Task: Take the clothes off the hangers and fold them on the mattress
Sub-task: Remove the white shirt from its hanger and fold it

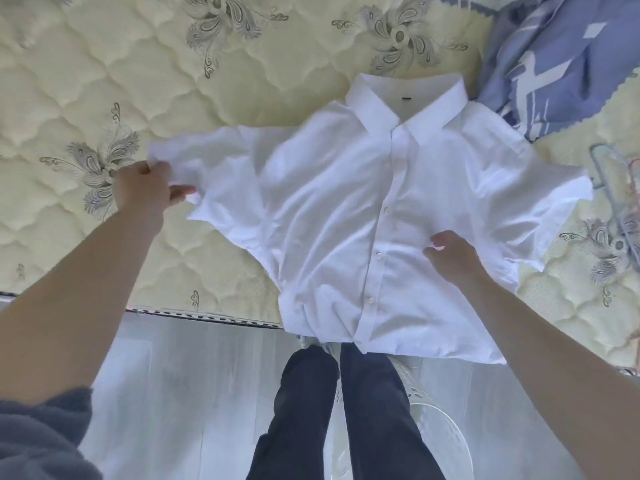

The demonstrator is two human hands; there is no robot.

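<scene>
So the white shirt (346, 202) lies buttoned-side up on the mattress (104, 81), left hand (143, 188) fingers pinching one sleeve, right hand (453, 254) fingers curled, gripping its front.

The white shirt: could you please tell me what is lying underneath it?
The quilted mattress shows all round the white shirt, so the shirt lies on it, with its hem overhanging the mattress edge. Whether anything else sits beneath the fabric cannot be seen, as the shirt covers it.

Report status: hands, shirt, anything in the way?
Left hand grips one sleeve end; right hand pinches the front. White shirt on mattress, buttoned, face up, unfolded. Hanger beside the other sleeve; blue bedding by collar.
</scene>
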